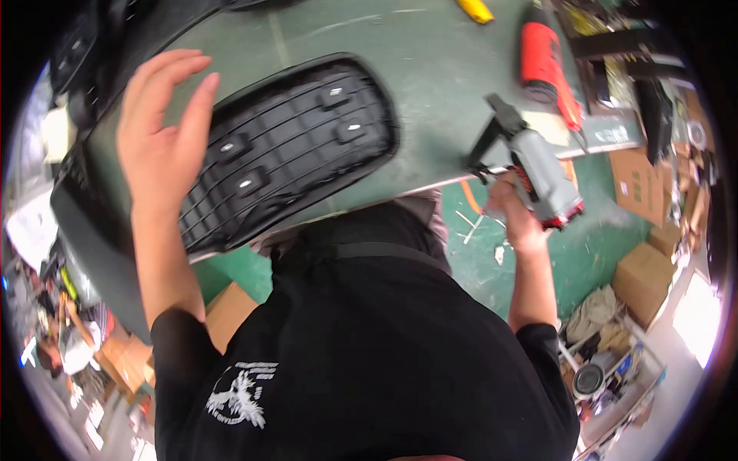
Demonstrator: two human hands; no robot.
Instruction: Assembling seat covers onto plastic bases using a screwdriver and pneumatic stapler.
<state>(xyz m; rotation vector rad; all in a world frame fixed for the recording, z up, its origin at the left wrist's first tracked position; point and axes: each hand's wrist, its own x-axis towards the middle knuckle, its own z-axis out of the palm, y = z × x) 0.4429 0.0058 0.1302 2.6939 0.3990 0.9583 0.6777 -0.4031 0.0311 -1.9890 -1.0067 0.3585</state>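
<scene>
One red tool (pixel 542 58) and a black, ribbed, round-cornered panel (pixel 292 132) lie on our smooth green bench (pixel 442 92); cardboard boxes (pixel 644 283) stand rightward. Our right hand (pixel 513 207) grips a grey tool (pixel 544 175) near its edge; our left hand (pixel 163 150), fingers spread, is at the panel's left end.

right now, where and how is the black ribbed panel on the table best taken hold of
Probably by the rim at the rounded right end of the panel, coming from the right: the panel lies ribbed face up, this end shows plainly with table beyond it, and the left hand partly hides the other end.
</scene>
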